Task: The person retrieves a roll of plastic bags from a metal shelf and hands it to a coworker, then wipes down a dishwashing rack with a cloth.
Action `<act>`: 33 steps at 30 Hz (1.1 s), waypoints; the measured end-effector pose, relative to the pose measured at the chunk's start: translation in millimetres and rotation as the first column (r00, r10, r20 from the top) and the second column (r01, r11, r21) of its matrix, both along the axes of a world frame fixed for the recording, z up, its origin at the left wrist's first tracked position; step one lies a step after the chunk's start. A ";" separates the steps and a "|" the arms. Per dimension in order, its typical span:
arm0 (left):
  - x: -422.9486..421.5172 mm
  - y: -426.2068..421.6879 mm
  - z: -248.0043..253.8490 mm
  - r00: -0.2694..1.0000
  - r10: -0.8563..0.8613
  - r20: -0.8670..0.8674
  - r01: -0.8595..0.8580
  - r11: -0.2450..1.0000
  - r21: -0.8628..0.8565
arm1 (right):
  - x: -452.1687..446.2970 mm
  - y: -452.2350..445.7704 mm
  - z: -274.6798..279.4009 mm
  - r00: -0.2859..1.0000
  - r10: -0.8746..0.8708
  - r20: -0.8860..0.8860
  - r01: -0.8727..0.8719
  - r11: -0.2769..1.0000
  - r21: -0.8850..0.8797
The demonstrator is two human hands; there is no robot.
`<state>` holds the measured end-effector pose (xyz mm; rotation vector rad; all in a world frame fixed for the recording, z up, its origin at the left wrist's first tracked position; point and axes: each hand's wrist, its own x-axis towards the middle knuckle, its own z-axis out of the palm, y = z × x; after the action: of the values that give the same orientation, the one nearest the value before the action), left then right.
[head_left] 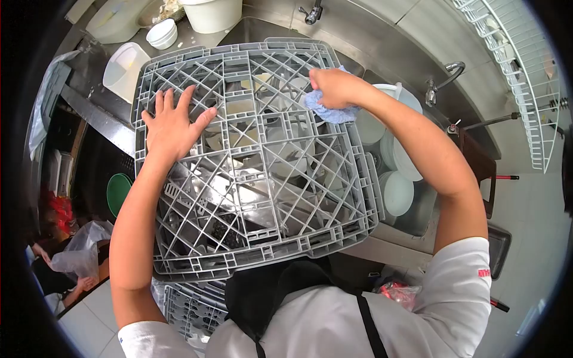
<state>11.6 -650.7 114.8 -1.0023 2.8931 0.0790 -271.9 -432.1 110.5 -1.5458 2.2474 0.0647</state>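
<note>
A large grey plastic lattice rack (239,161) lies in front of me, with metal pieces and pale dishes partly visible through its grid. My left hand (170,125) rests on the rack's upper left part, fingers spread and holding nothing. At the rack's upper right, my right hand (337,88) is closed on a blue cloth (331,112), which touches the lattice near the edge.
White plates and bowls (399,193) are in the sink on the right, below a faucet (439,86). Containers (125,71) stand at upper left. A wire shelf (519,77) hangs upper right. Another person's hands (86,283) hold a plastic bag at lower left.
</note>
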 end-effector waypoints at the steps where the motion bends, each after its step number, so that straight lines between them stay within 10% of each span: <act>1: -1.0 0.7 -0.1 1.000 0.003 0.008 -0.003 1.000 -0.005 | 1.6 -0.2 -2.8 1.000 -0.009 0.017 0.010 0.998 -0.063; 12: 0.3 -0.3 -2.3 1.000 0.004 -0.025 -0.004 1.000 -0.021 | 9.3 36.0 -18.1 0.933 -0.149 0.326 0.270 0.892 -0.364; 19: -0.1 -0.1 -4.1 1.000 0.004 -0.029 -0.005 0.999 -0.034 | 0.1 31.3 2.1 0.878 -0.207 0.432 0.298 0.942 -0.153; 33: 3.1 1.4 1.9 0.998 0.017 -0.054 -0.017 1.000 0.011 | 16.2 17.6 -5.5 0.966 -0.214 0.147 0.248 0.929 -0.275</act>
<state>14.7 -649.3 116.6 -1.0393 2.9301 0.1243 -255.7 -414.5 105.0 -1.3662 2.4097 -0.4320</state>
